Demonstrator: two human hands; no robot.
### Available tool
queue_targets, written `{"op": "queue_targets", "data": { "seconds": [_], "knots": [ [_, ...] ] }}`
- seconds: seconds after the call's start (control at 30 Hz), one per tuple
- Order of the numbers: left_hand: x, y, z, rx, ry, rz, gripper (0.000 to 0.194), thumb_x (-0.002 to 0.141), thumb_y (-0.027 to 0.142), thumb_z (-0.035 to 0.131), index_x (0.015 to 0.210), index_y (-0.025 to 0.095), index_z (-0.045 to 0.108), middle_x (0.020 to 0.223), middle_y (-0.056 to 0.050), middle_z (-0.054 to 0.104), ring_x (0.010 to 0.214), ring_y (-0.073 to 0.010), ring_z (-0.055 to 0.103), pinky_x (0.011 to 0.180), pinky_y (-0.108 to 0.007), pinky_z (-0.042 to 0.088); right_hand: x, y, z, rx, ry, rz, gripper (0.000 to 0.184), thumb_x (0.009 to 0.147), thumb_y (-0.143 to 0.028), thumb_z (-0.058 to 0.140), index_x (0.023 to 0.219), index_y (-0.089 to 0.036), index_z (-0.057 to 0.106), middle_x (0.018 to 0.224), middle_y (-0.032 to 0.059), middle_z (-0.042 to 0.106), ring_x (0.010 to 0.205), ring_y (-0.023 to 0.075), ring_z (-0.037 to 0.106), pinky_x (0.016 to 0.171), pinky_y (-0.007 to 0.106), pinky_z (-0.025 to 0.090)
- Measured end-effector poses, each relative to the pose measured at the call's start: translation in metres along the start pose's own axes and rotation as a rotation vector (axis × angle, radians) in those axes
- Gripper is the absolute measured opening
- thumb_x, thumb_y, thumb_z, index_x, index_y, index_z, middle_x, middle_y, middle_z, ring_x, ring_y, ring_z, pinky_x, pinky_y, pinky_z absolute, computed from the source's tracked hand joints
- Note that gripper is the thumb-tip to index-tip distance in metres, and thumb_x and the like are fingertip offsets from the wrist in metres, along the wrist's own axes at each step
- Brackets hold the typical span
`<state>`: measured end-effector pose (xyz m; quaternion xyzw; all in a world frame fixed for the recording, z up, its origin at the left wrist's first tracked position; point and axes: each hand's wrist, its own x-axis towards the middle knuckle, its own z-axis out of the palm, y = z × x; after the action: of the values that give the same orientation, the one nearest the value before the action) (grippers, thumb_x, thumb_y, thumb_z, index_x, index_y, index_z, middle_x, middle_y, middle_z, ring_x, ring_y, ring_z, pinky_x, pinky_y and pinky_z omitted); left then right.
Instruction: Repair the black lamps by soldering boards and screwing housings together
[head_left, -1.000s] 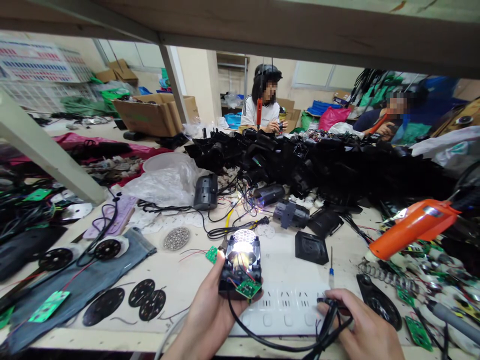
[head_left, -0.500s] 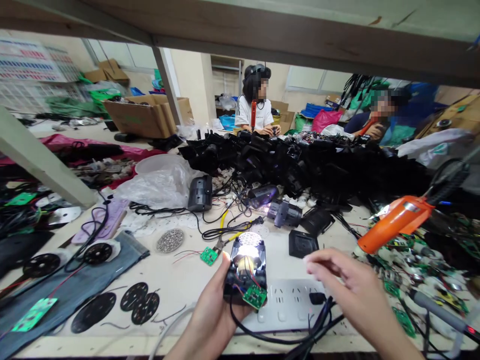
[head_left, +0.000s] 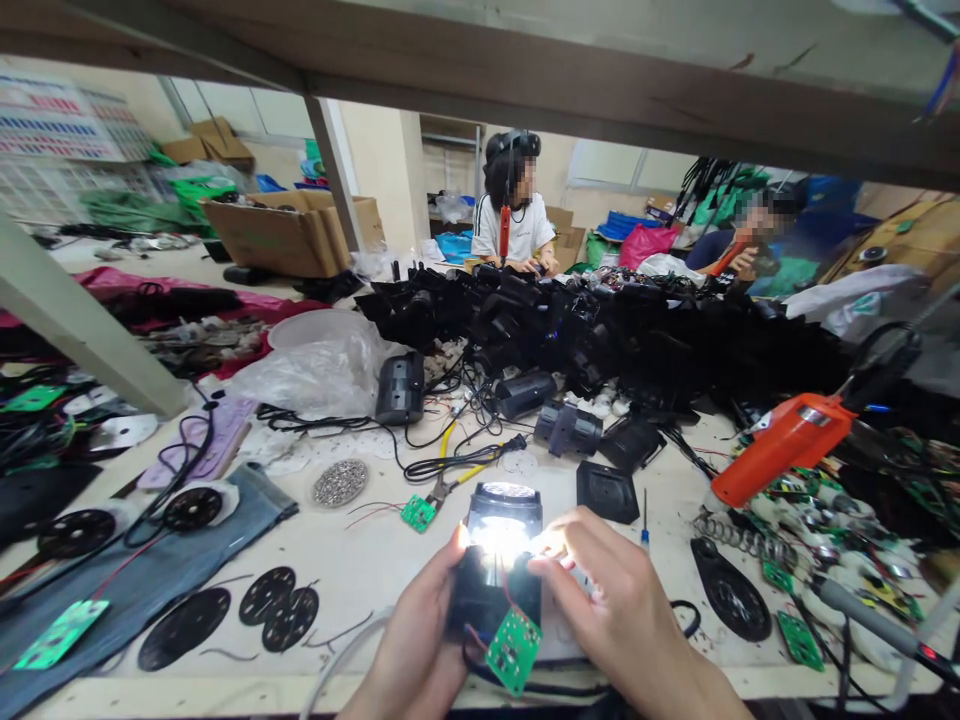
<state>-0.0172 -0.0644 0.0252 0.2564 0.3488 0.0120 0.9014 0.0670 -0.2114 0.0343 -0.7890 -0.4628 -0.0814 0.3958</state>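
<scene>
Taking the lit black housing (head_left: 498,510) as the centre of a clock, with twelve pointing away over the bench, it sits in front of the wearer between both hands. The left hand (head_left: 424,625) is clamped around its side at eight o'clock, thumb along the edge; the right hand (head_left: 622,600) comes in from four, thumb and forefinger close together at the edge, though glare hides whether they pinch anything. A green circuit board (head_left: 514,648) hangs at six on thin wires, above a black cord (head_left: 577,690). Those wires look like the weakest point: a tug by the right hand, or the board snagging on the cord, could tear a joint loose. The lamp's brightness suggests live current, so a bare contact brushing metal or a fingertip could short or shock. The glare could also lead the fingers to press amiss. Yellow-handled pliers (head_left: 450,475) at eleven, beside a loose board (head_left: 420,512) at ten, would scratch or catch it if nudged. Further toward ten, knocking the dish of screws (head_left: 341,483) would scatter them; near three, an elbow swing could roll the blue screwdriver (head_left: 645,536) away.
</scene>
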Motion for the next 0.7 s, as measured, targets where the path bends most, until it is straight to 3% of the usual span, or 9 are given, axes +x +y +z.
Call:
{"op": "queue_targets", "data": {
  "seconds": [0.33,0.57,0.7],
  "knots": [
    [-0.003,-0.002,0.004,0.017,-0.047,-0.091,0.035,0.091,0.035,0.057,0.114,0.009,0.066,0.085,-0.011,0.077,0.069,-0.0235,0.073,0.058,-0.030,0.058,-0.004,0.004,0.002,-0.072,-0.050,-0.014,0.018,0.096,-0.014,0.044,0.080,-0.020,0.050,0.073,0.0007,0.054,0.064,0.0146,0.056,0.059,0.025,0.043],
    [0.000,-0.004,0.007,0.044,-0.036,-0.087,0.035,0.094,0.036,0.052,0.113,0.010,0.066,0.082,-0.011,0.076,0.064,-0.0215,0.072,0.044,-0.024,0.051,-0.002,0.009,0.000,-0.058,-0.096,0.075,0.018,0.095,-0.020,0.051,0.077,-0.021,0.046,0.071,-0.0005,0.054,0.061,0.0145,0.055,0.056,0.024,0.043],
    [0.000,-0.002,0.010,0.036,-0.025,-0.105,0.035,0.093,0.036,0.053,0.114,0.011,0.066,0.082,-0.012,0.076,0.067,-0.0227,0.072,0.048,-0.025,0.054,0.004,0.007,-0.002,-0.020,-0.113,0.103,0.018,0.095,-0.020,0.050,0.077,-0.021,0.048,0.069,-0.0010,0.056,0.060,0.0144,0.056,0.056,0.023,0.043]
  ]
}}
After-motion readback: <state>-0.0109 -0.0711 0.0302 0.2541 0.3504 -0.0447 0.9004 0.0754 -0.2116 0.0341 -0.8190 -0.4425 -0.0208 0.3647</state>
